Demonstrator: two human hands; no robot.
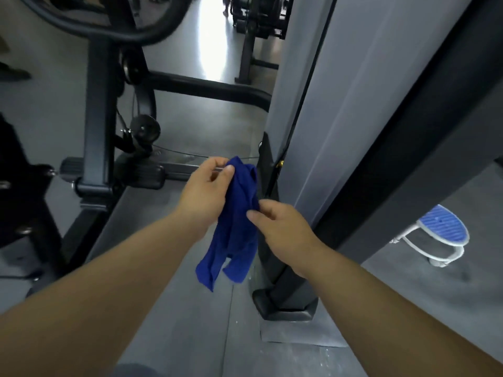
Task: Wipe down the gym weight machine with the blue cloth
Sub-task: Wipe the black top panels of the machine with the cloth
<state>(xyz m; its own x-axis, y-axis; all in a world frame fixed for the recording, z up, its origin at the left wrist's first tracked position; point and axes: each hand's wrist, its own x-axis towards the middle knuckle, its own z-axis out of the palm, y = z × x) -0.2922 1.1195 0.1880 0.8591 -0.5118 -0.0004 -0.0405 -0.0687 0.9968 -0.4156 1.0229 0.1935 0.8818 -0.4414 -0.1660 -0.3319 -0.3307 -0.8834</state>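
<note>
Here the blue cloth (234, 221), crumpled and hanging in limp folds, is held just left of the grey machine column (340, 104); left hand (206, 191) pinches its top, right hand (280, 227) pinches its middle.

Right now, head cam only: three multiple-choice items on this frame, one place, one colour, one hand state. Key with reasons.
1. Where is the blue cloth?
A) on the floor
B) draped over a bar
C) held in the air beside the grey upright

2. What colour is the seat of the small stool?
A) red
B) blue
C) yellow

3. How are the hands?
A) left hand and right hand both pinch the cloth
B) only one holds it
C) both are empty

Key:
1 C, it hangs from both hands in mid-air.
2 B, the seat is striped blue on a white frame.
3 A, the left pinches its top and the right its middle.
</note>
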